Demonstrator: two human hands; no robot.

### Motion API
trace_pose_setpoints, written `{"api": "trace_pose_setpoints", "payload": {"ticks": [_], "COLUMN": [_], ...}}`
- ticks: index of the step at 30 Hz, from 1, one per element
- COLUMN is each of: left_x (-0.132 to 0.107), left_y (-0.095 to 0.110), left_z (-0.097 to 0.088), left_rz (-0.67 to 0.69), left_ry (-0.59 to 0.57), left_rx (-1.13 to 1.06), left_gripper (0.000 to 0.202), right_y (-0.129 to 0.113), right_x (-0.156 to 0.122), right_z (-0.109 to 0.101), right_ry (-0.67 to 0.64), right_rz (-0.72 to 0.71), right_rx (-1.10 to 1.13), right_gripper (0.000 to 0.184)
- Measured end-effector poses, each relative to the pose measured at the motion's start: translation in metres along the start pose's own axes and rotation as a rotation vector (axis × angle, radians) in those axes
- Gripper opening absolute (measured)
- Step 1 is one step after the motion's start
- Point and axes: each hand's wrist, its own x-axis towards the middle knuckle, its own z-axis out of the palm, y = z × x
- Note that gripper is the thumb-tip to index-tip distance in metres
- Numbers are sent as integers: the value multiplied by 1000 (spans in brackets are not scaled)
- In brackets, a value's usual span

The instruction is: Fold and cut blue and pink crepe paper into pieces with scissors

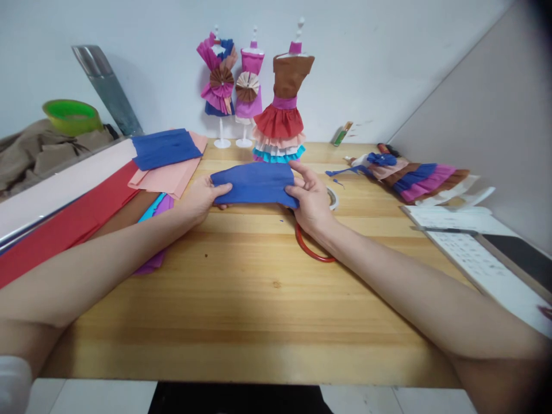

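Both hands (pixel 317 202) hold a blue strip (pixel 256 185) by its ends (three dressed mannequins (pixel 290 77) stand beyond).

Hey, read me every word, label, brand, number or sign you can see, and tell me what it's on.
No text can be read here.
White sheet: rows of small marks, too blurred to read.
Green bottle: any lettering is too small to read.
Blue paper: no text visible.

Most fingers of left hand (pixel 200 200) hidden behind blue rectangular crinkled sheet (pixel 256 183). White ring-shaped roll (pixel 333 199) partly covered by right hand (pixel 314 202). Long red paper strip (pixel 73 230) cut by left edge. Print on white flat board (pixel 468 250) too blurred to read.
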Motion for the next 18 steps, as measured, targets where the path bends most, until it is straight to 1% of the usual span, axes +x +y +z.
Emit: {"api": "trace_pose_setpoints", "payload": {"ticks": [3,6,9,14,18], "left_x": [2,3,2,-1,0], "left_y": [-2,-2,-1,0,-1], "left_z": [-1,-2,-2,-2,0], "left_rz": [-8,-12,-7,-19,6], "left_ry": [21,-6,-9,11,-25], "left_rx": [21,6,-17,29,-51], "left_gripper": [29,27,26,27,32], "right_y": [-1,0,1,3,3], "right_x": [1,2,3,3,4], "right_z": [1,2,3,1,0], "right_ry": [6,13,-1,-36,-28], "right_rz": [17,19,29,64,98], "right_rx": [7,27,52,34,13], "right_gripper": [47,38,31,20,15]}}
